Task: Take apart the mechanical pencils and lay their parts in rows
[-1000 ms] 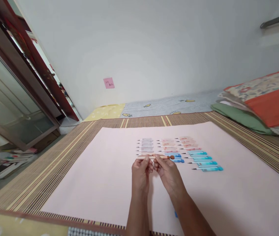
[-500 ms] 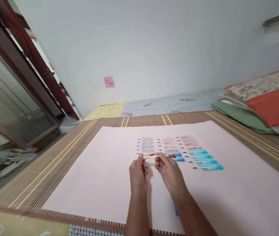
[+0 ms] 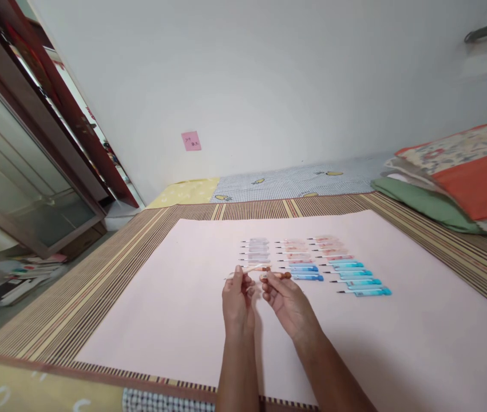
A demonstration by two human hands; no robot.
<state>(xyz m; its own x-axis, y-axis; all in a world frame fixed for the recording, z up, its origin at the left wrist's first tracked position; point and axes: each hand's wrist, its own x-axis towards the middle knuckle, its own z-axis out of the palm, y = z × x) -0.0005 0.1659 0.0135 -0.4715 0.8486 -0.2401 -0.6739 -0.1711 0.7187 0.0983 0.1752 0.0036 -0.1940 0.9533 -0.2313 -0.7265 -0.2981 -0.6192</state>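
Between the two hands, low over the pink sheet (image 3: pixel 161 320), a slim pale pen (image 3: pixel 243 270) and its brown-ended cap piece (image 3: pixel 278 276) are held just apart from each other. Pinched narrow, the fingers (image 3: pixel 238 273) of the left hand (image 3: pixel 237 303) grip the pen's thin barrel, which points left and slightly down, its tip clear of the hand. On the right hand (image 3: pixel 288 303), the fingers (image 3: pixel 269 278) close on the short cap piece, whose brown knob sticks out to the right. Both hands hover over the sheet, and whether the two parts touch cannot be told.

Just beyond the fingers lie rows of other pens in three columns: a left column of grey-white pens (image 3: pixel 257 250), a middle column of pink pens (image 3: pixel 293 247) with blue pens (image 3: pixel 305 272) below them, and a right column that runs from pink at the far end to turquoise pens (image 3: pixel 361 282) at the near end. All lie flat, side by side, tips pointing left.

Under the pink sheet is a striped woven mat (image 3: pixel 71 303) on the bed. Further off a checked sheet (image 3: pixel 295 183) meets the white wall (image 3: pixel 269 80), where a small pink sticky note (image 3: pixel 191 141) is stuck. At the right edge lie an orange patterned pillow (image 3: pixel 475 171) and a green cushion (image 3: pixel 419 203); at the left stands a glass-fronted cabinet (image 3: pixel 20 189) with a pile of books (image 3: pixel 15 277) by its foot.
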